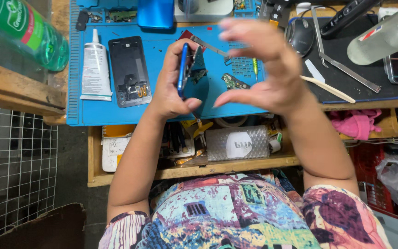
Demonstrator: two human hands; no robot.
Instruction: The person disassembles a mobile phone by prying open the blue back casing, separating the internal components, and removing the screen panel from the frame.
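Far left of the grip: white tube (96,69) lying on blue mat (116,113), then a black phone back (129,70) just beside it. L hand (173,85) pinches a blue phone frame (184,69) on edge, thumb vs fingers, above the mat. R hand (266,69) just right of it, blurred, fingers curved & spread, holding nothing. Further right: computer mouse (300,36), metal tweezers (342,64).

Blue phone frame (183,69), blue work mat (162,106), white glue tube (95,69), green bottle (28,32), pink cloth (356,123), multicoloured patterned shirt (236,212).
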